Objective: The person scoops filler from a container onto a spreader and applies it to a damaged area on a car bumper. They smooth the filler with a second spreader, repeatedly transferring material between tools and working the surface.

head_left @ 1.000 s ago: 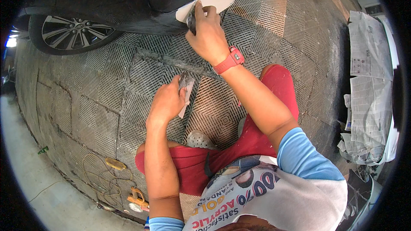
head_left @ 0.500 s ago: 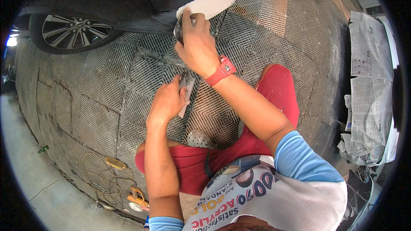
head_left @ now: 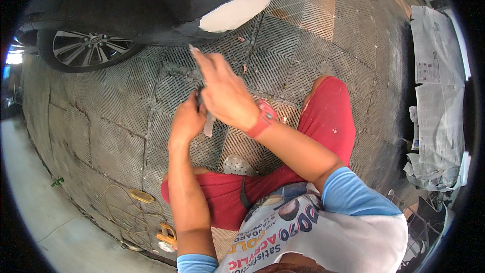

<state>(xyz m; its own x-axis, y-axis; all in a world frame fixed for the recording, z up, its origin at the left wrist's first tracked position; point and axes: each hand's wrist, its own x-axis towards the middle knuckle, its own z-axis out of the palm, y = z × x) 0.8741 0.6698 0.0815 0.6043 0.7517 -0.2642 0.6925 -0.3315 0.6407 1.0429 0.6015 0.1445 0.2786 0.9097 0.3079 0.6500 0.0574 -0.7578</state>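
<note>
A smooth pale filler patch (head_left: 235,13) covers the lower corner of a dark car bumper (head_left: 182,24). My right hand (head_left: 226,91), with a red watch at the wrist, is below the patch and apart from it. It grips a spreader, mostly hidden by the fingers and blurred; a pale edge pokes out past the fingertips. Just left of it, my left hand (head_left: 187,123) is closed around a dark-handled putty knife (head_left: 208,127), whose light blade shows beneath my right hand. The hands are close together, and whether the two tools touch is hidden.
A car wheel (head_left: 90,48) stands at the upper left. Patterned floor tiles (head_left: 111,126) lie below the car. A yellow cord with a yellow block (head_left: 142,195) and a yellow-orange tool (head_left: 166,236) rest at the lower left. Paper-covered panels (head_left: 438,96) stand along the right.
My right hand has come away from the filler patch, down and toward my left hand. The whole patch is now uncovered. My left hand has shifted slightly.
</note>
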